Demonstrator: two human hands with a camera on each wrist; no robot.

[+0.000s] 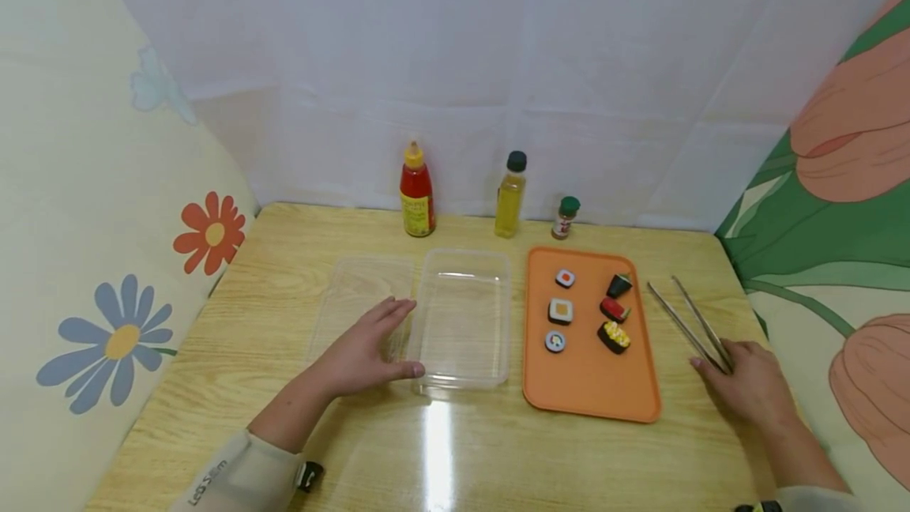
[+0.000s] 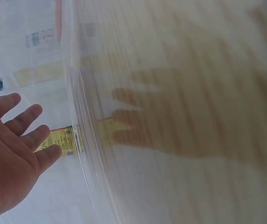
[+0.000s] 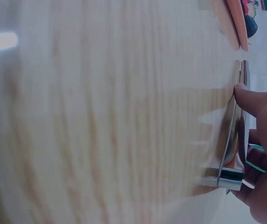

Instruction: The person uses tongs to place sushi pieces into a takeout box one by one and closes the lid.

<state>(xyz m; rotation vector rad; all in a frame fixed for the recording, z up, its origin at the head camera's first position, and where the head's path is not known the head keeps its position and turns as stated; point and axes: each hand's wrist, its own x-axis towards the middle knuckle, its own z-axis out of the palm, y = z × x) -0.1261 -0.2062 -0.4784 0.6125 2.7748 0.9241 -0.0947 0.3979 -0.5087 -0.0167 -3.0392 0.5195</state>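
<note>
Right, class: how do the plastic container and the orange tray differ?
The plastic container is see-through; the orange tray is opaque. The container has taller walls, the tray only a low rim. Sushi pieces lie on the tray, none in the container. Both are rectangular with rounded corners and rest on the wooden table.

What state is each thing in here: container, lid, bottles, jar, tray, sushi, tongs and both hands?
Clear container, uncovered
Clear lid, off, lying flat beside the container
Sauce bottle, upright, top on
Oil bottle, upright, capped
Spice jar, upright, capped
Orange tray, flat, loaded
Sushi pieces, six, on the tray
Tongs, arms apart
Left hand, fingers spread
Right hand, gripping the tongs
</note>
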